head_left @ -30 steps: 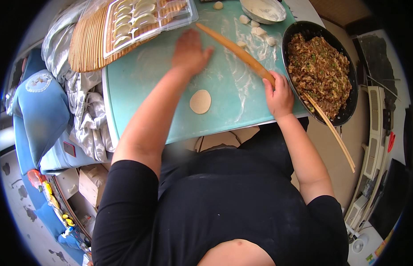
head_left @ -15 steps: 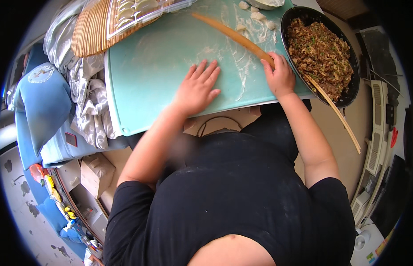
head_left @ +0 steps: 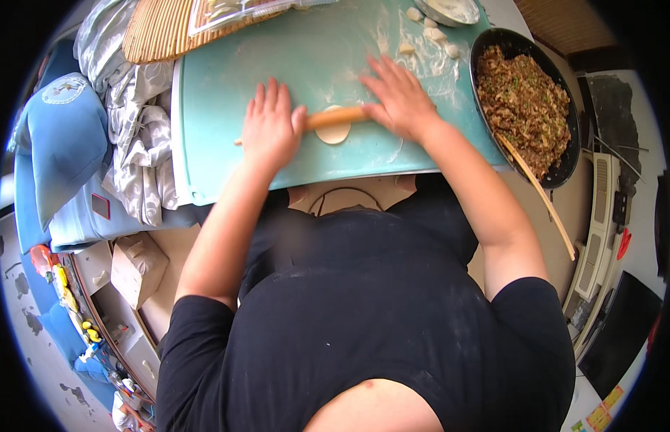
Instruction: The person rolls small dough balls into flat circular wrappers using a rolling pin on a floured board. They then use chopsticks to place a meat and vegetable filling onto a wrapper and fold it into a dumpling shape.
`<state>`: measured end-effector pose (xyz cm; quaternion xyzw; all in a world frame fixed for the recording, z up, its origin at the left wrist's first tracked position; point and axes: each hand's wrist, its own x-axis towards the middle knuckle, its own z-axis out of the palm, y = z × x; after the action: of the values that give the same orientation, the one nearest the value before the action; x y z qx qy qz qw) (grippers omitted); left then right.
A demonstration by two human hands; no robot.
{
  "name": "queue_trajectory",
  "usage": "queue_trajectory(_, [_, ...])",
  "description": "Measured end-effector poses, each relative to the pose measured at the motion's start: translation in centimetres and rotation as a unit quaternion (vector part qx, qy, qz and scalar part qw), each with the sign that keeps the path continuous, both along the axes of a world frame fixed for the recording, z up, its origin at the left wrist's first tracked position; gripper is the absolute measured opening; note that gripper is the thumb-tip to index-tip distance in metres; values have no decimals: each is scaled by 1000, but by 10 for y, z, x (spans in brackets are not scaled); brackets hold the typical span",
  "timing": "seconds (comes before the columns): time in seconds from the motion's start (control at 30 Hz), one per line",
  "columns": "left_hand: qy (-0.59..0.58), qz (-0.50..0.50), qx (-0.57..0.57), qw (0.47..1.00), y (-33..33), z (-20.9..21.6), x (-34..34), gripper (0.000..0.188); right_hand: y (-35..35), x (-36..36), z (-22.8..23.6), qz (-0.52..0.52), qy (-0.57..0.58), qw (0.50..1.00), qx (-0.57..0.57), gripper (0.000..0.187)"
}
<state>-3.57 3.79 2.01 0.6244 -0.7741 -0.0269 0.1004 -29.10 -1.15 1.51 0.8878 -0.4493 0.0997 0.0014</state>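
A wooden rolling pin [head_left: 336, 117] lies crosswise over a small round dough wrapper [head_left: 333, 135] on the green mat [head_left: 227, 155]. My left hand [head_left: 272, 128] rests flat on the pin's left part, fingers stretched forward. On its right part lies my right hand [head_left: 405, 102], palm down with the fingers spread. Both palms touch the pin, and neither hand wraps round it. The wrapper shows above and below the pin, between my hands. Several small dough pieces [head_left: 433, 34] sit farther off to the right on floury patches.
At the right edge stands a black pan [head_left: 478, 97] of chopped filling [head_left: 525, 101], with chopsticks [head_left: 547, 201] jutting toward me. A floury bowl [head_left: 453, 10] sits at the far right. A bamboo mat [head_left: 155, 36] with a clear plastic tray [head_left: 241, 14] is at the far left.
The rolling pin has come from the far right down across the dough wrapper, which is now visible. My left hand moved left onto the pin; my right hand opened and moved left along it.
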Motion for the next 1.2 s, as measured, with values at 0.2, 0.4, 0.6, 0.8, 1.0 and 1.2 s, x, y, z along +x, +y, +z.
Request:
queue_trajectory(0.2, [33,-39,-8,999,34,-5,-4,50,21,-7,12,82,15,996,15,53])
queue_trajectory(0.4, [23,43,-29,998,-16,-4,-4,49,-28,3,5,16,11,1000,0,54])
queue_trajectory(0.6, [29,-65,12,997,49,-6,-8,52,43,-19,13,82,0,994,69,52])
queue_trajectory(0.8, [45,26,-30,998,-8,2,-4,48,11,-9,10,21,-18,998,58,52])
queue_trajectory(1.0, [32,-65,-6,997,38,-1,-2,49,72,-16,24,48,28,993,104,54])
queue_trajectory(1.2, [31,28,-35,999,-16,-6,9,47,15,-2,11,-38,30,998,39,54])
